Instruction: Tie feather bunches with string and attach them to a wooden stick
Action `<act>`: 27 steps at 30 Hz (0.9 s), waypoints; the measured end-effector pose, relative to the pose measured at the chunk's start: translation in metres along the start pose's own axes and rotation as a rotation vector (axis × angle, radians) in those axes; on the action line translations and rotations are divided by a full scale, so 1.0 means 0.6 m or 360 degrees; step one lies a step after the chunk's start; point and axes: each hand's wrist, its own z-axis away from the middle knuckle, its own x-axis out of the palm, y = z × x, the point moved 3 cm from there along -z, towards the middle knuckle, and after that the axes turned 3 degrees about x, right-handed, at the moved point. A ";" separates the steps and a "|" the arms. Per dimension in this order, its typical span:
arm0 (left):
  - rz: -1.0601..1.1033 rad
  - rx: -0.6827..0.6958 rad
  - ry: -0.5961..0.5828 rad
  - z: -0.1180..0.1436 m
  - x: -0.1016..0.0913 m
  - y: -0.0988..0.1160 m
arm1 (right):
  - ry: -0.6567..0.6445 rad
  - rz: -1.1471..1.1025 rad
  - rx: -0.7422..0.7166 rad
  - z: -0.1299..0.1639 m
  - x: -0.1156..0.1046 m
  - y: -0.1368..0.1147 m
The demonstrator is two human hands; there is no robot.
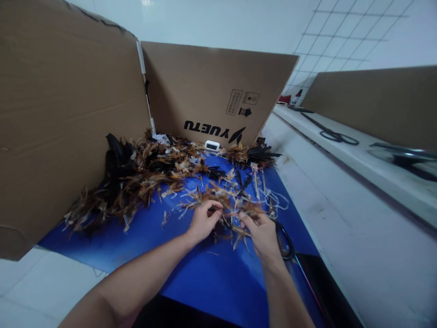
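Note:
My left hand (204, 221) and my right hand (261, 230) meet over a blue mat (191, 269), both pinching a small bundle of brown feathers (230, 214) held between them. The fingers of each hand are closed on the bundle's ends. A large heap of brown and black feathers (143, 175) spreads across the mat's far left, reaching the cardboard. Loose feathers and white strips (273, 198) lie just beyond my hands. Black-handled scissors (283, 237) rest on the mat right beside my right hand.
Cardboard walls (68, 114) stand at the left and back, the back one printed YUETU. A small white device (212, 145) sits at the back. To the right a white counter (341, 191) carries another pair of scissors (336, 135) and a further cardboard panel (375, 100).

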 end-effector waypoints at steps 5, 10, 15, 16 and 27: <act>0.0017 -0.0005 -0.0148 0.005 0.006 0.002 | -0.0073 0.0010 0.0034 0.002 0.006 -0.001; 0.0107 0.0001 -0.0210 0.005 0.011 0.000 | -0.0096 0.0062 0.0030 0.003 0.007 0.003; 0.0151 -0.0019 -0.0219 0.004 0.013 -0.004 | -0.0154 0.0068 0.0060 0.005 0.010 0.002; 0.0156 -0.0022 -0.0221 0.004 0.013 -0.004 | -0.0158 0.0066 0.0070 0.005 0.011 0.002; 0.0174 -0.0045 -0.0268 0.006 0.016 0.005 | -0.0182 0.0169 0.0045 0.004 0.012 0.005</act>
